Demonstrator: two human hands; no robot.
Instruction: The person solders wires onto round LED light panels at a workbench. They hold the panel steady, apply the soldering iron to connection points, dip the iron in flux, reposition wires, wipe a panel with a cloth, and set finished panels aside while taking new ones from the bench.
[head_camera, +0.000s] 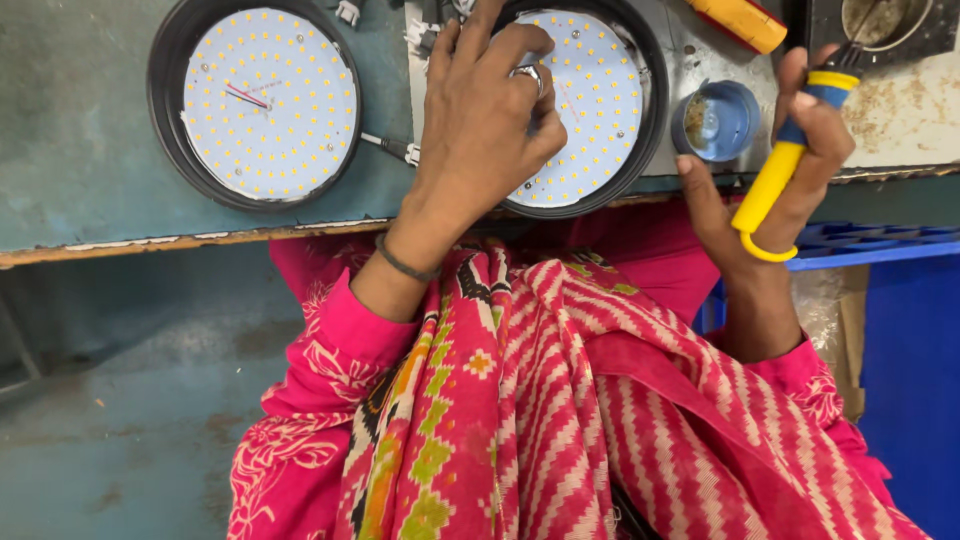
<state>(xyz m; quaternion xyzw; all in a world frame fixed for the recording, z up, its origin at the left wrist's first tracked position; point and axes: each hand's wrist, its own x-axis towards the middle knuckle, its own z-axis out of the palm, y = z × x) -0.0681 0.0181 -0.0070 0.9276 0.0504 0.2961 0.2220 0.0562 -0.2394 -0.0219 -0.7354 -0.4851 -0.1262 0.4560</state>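
The left hand (485, 110) lies with spread fingers on the round white LED panel in a black ring (590, 110) on the desk (80, 150). The right hand (790, 160) grips a yellow-handled soldering iron (775, 180). The panel looks light, stiff and fragile; its rim seems the safest hold.

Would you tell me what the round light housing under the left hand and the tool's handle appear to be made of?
The housing looks like matte black moulded plastic or painted metal, judging by its smooth dark rim. The tool handle looks like glossy yellow plastic.
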